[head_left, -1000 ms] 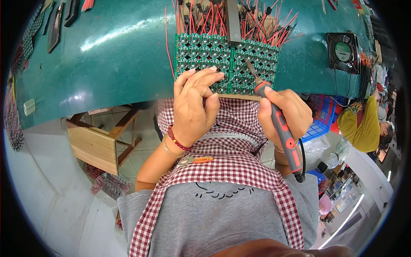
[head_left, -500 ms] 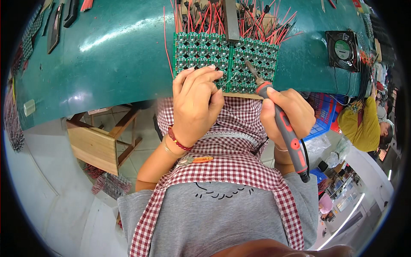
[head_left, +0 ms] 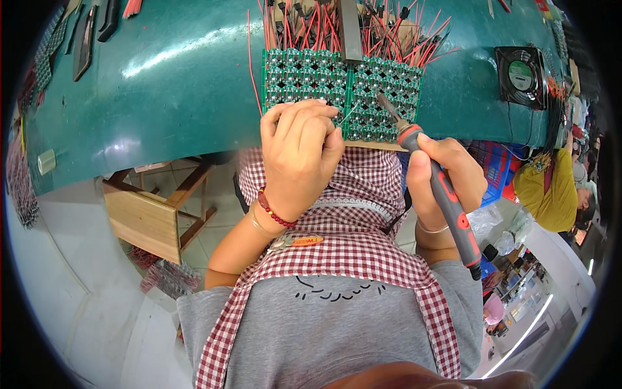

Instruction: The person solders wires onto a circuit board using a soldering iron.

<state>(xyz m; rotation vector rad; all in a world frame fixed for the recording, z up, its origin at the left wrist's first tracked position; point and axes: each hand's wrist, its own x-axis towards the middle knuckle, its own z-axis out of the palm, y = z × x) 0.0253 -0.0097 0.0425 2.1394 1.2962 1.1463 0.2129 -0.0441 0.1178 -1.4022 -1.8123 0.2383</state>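
A soldering iron (head_left: 452,201) with a grey and red handle is gripped in my right hand (head_left: 447,178). Its metal tip reaches over the right half of a green circuit board panel (head_left: 382,87) packed with small parts; whether it touches cannot be told. My left hand (head_left: 301,146) is closed over the panel's lower left part, pinching a thin silvery solder wire (head_left: 350,115) whose end points toward the iron's side. Red and black wires (head_left: 311,26) with black connectors fan out behind the panel, and a dark bar (head_left: 350,32) lies across its far edge.
The green tabletop (head_left: 175,84) curves around the panel. A black fan (head_left: 520,76) stands at right, near a blue crate (head_left: 489,172) below table level. Cutters or knives (head_left: 84,42) lie far left, with a small roll (head_left: 46,161). A wooden stool (head_left: 142,217) and another person (head_left: 551,194) are beyond.
My right hand has moved slightly right and down with the soldering iron, drawing its tip to the right. My left hand has barely moved, its fingers curled a little more.
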